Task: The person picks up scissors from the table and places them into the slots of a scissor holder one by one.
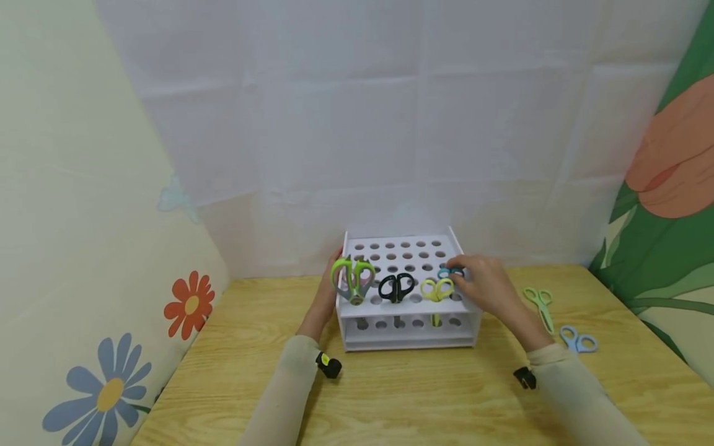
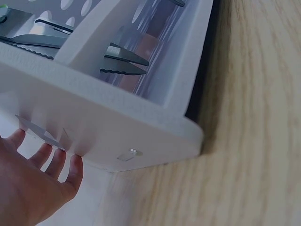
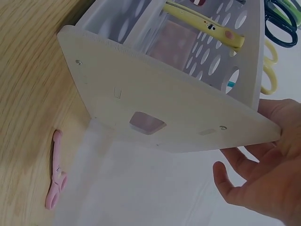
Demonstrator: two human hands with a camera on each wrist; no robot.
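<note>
Centre right of the frame, the blue-handled scissors (image 1: 444, 272) at the white perforated rack (image 1: 409, 342) are probably best kept upright and eased straight through one hole, the right hand (image 1: 486, 284) pinching their handles, fingertips nearly together, while the left hand's (image 1: 325, 295) loosely extended fingers touch the rack's side.

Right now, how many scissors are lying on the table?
3 pairs: green scissors and light blue scissors by the right arm, and pink scissors beside the white rack, seen only from the right wrist. More may be hidden.
</note>
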